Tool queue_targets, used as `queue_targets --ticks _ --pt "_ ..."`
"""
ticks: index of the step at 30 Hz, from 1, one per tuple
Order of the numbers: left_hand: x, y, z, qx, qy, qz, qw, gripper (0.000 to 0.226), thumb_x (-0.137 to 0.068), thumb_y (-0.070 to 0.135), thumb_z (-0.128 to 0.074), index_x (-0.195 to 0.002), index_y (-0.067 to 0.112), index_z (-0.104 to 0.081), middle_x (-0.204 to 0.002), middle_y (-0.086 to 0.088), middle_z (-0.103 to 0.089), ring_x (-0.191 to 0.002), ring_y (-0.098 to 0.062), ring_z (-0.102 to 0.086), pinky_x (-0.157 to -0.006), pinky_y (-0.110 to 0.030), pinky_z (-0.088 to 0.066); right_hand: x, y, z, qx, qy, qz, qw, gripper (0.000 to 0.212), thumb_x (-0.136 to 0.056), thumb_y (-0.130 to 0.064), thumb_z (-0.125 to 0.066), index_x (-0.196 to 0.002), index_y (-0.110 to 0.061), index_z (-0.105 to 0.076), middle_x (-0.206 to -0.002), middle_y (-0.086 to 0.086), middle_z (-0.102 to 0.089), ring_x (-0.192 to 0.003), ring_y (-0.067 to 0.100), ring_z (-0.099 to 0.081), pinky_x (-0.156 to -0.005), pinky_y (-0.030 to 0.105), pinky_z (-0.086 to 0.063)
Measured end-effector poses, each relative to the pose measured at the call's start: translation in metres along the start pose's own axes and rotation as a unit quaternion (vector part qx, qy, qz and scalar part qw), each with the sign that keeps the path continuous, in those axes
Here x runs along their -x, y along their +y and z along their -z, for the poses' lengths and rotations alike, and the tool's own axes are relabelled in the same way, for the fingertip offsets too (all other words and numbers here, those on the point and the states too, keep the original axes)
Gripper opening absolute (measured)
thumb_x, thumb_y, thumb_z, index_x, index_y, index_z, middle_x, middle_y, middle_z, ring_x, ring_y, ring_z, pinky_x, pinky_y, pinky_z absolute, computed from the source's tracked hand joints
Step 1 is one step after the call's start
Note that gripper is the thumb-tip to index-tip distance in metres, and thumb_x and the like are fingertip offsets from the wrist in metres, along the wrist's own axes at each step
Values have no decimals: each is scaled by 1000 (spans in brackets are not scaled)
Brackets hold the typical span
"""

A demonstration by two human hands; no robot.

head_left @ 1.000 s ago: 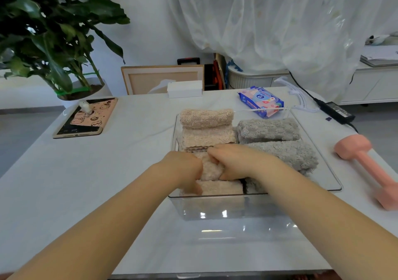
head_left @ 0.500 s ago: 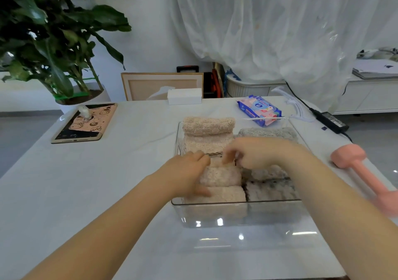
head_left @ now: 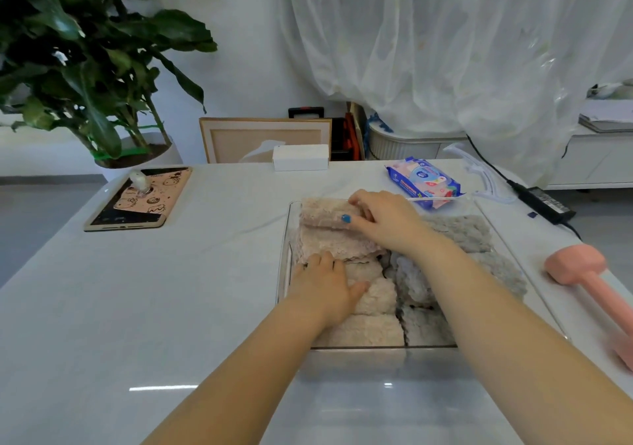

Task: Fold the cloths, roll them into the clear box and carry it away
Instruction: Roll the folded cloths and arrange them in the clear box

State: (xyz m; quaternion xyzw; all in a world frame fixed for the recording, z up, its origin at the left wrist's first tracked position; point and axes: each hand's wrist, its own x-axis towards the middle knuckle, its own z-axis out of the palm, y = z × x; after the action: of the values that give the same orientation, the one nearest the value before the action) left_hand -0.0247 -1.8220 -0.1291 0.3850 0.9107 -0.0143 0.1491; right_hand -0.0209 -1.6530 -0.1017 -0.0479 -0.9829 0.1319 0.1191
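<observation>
The clear box [head_left: 359,348] sits on the white table right of centre. It holds a left column of rolled beige cloths [head_left: 363,331] and a right column of rolled grey cloths [head_left: 462,232]. My left hand [head_left: 325,290] lies flat on the middle beige rolls, near the box's left wall, fingers fairly straight. My right hand [head_left: 387,222] reaches to the far beige roll [head_left: 322,213]. Its fingers curl over the roll's far side and its thumb presses the near side. My right forearm crosses over the grey rolls and hides part of them.
A pink dumbbell [head_left: 582,273] lies right of the box. Behind the box are a wipes pack [head_left: 423,182], a white hanger [head_left: 479,177] and a power adapter [head_left: 544,201]. A tablet [head_left: 137,201] and a white carton [head_left: 300,157] lie at the far left and far middle.
Both hands left the middle beige roll. My right hand moved forward onto the far beige roll; my left hand slid forward along the left column and flattened.
</observation>
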Motion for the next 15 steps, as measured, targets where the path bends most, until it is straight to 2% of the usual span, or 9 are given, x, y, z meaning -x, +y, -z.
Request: queue_targets --ticks 3,6,8,10,12,13,15 --pt "-5 -3 -1 -9 11 -10 1000 67 -95 61 -26 -142 13 -36 -148 -11 -28 -136 -28 -23 -108 -46 -24 0 8 -3 36 -22 26 999 22 -93 -40 -53 -93 -24 -68 -94 -6 -47 -95 16 -42 -77 32 -26" --pt "-8 -6 -4 17 1 -19 1000 68 -94 62 -31 -145 18 -31 -153 -7 -25 -140 -27 -20 -111 -44 -20 1 7 -10 -33 -56 29 997 15 -90 -30 -59 -79 -21 -62 -105 -2 -50 -98 16 -46 -84 33 -35" --pt "-6 -5 -7 29 -6 -20 999 68 -93 63 -32 -144 19 -30 -153 -6 -29 -140 -27 -24 -112 -43 -19 0 4 -15 -53 -88 13 995 12 -86 -28 -63 -83 -19 -56 -97 -1 -54 -93 20 -54 -80 34 -43" --pt "-4 -4 -7 29 1 -18 999 67 -91 64 -36 -140 18 -33 -146 -5 -40 -134 -27 -33 -110 -43 -21 0 2 -17 -36 -108 -16 993 28 -83 -34 -65 -99 -21 -47 -94 -2 -56 -92 21 -52 -78 34 -37" --pt "-3 -3 -6 22 8 -19 1000 68 -89 65 -39 -136 16 -37 -141 -5 -46 -130 -27 -37 -108 -42 -24 1 3 -18 16 -134 -31 990 41 -84 -41 -61 -115 -22 -43 -100 1 -58 -99 21 -46 -82 35 -28" --pt "-2 -3 -5 17 7 -22 1000 70 -89 66 -40 -137 15 -38 -141 -5 -46 -130 -27 -37 -108 -42 -24 1 4 -19 44 -145 -24 988 43 -84 -43 -59 -119 -21 -45 -104 2 -58 -103 22 -45 -84 36 -27" --pt "-1 -3 -5 1 3 -37 999 71 -89 66 -39 -138 15 -39 -143 -5 -43 -132 -26 -35 -109 -42 -24 1 4 -20 56 -146 0 988 37 -85 -41 -59 -113 -18 -55 -106 3 -56 -106 23 -49 -85 36 -33"
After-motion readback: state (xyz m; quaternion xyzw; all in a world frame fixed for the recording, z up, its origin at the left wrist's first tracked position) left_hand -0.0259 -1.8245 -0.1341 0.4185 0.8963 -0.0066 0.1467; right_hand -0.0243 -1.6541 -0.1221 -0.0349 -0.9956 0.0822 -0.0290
